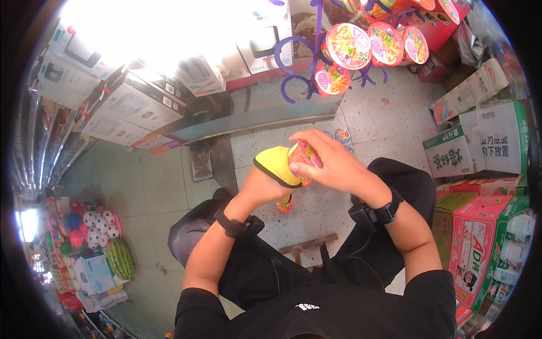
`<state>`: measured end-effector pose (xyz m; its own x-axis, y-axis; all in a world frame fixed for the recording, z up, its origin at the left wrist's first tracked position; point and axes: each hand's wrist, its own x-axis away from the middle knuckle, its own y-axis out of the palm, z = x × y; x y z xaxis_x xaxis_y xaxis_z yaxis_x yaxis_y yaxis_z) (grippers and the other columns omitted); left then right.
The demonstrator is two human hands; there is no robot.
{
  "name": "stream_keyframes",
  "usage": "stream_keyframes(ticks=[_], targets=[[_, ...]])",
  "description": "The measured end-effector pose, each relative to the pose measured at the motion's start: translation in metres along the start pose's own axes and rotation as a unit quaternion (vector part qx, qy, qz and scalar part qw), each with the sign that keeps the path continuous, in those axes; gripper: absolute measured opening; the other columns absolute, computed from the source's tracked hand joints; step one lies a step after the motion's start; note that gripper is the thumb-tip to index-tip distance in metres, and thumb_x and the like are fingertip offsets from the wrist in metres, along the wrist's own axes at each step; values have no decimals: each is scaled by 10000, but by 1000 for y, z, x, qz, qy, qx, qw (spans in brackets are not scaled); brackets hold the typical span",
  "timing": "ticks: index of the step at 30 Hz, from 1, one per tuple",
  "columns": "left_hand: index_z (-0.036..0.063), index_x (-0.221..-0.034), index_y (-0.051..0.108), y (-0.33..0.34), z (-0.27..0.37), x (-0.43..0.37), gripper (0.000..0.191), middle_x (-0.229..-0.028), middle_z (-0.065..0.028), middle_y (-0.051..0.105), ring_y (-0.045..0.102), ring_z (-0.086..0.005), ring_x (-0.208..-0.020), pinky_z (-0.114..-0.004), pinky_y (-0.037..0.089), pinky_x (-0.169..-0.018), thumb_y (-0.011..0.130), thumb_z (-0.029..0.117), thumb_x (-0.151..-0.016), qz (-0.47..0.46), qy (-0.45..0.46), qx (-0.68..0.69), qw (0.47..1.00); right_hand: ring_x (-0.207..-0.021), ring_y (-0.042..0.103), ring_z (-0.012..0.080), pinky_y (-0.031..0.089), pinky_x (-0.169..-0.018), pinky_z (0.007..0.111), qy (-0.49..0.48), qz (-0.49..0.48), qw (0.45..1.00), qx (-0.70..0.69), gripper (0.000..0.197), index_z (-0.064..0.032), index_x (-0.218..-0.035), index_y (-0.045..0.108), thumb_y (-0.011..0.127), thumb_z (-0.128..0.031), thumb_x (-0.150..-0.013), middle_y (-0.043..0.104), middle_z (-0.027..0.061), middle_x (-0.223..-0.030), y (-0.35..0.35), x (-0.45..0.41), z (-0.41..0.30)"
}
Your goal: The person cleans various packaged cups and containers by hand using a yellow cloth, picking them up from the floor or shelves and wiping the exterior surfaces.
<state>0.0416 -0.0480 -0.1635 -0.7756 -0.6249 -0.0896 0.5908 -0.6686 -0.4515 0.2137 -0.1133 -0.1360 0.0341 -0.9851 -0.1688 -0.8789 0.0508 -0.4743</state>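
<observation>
A yellow cloth with a dark edge (276,164) covers the fingers of my left hand (264,184) and presses against a red printed snack cup (308,156). My right hand (334,163) grips that cup from the other side, thumb in front. Another snack cup (284,207) shows below my left hand, near the floor. Several round printed lids (342,135) lie beyond my right hand, partly hidden by it. A purple rack (318,46) in front of me holds several round snack cups (349,45).
White product boxes (131,101) stand on the glass counter at the upper left. Cartons (480,250) and more boxes (499,137) are stacked along the right. A watermelon (120,259) and patterned balls (100,224) are at the far left. A wooden stool part (309,243) shows between my legs.
</observation>
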Motion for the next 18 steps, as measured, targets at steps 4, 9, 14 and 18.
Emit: stream_keyframes(ticks=[4,9,14,18], targets=[[28,-971,578,4,-2,2,410,-868,-106,627,614,-243,-783,-327,483,-702,772,154,-633,24,-26,69,997,-916,559,307,446,-804,364,-2,23,999,28,367,-48,-1086,494,636,-270,-829,542,145,-1002,-1,-1,1],[16,-1149,522,-5,-22,7,478,-1063,-55,596,572,-146,-976,-287,461,-866,736,23,-721,169,-51,265,948,-901,551,289,436,-814,357,19,118,992,-45,345,-40,-1107,462,600,-229,-853,526,156,-991,3,-3,11],[22,-1210,511,-10,-15,6,441,-1169,-48,576,542,-147,-1085,-289,416,-950,642,-34,-793,203,-62,330,920,-917,533,259,430,-826,358,11,197,978,-66,390,-11,-1154,413,584,-219,-872,506,160,-1012,12,-2,21],[25,-1248,490,-8,-25,10,460,-1203,-50,566,535,-147,-1114,-293,416,-961,631,-21,-813,196,-67,322,924,-912,533,248,434,-818,345,36,241,963,-111,385,-13,-1154,410,584,-211,-873,507,158,-1016,17,-6,23]])
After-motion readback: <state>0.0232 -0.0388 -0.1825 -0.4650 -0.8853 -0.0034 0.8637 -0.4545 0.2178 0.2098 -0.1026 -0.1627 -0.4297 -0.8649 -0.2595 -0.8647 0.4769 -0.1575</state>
